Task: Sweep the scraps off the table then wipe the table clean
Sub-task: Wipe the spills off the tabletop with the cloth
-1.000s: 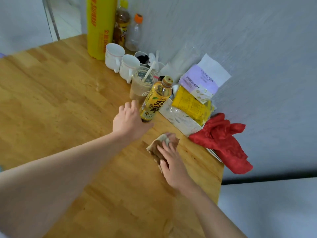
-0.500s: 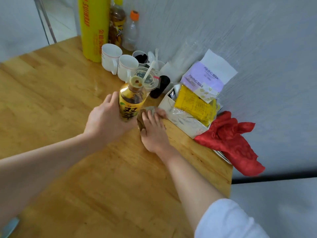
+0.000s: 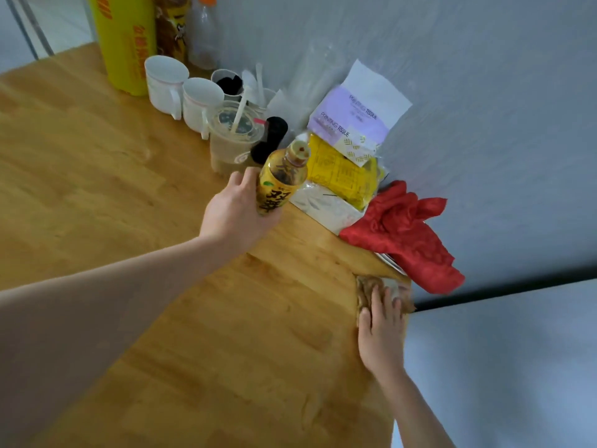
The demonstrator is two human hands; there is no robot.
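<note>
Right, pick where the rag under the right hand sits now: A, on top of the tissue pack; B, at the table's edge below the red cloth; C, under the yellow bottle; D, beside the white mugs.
B: the right hand presses the rag flat at the table edge, just below the red cloth.

free: table left/front | blocked: cups, box by wall

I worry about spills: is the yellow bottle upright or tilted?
Tilted. The left hand holds the bottle off the table, its capped top leaning right.
</note>
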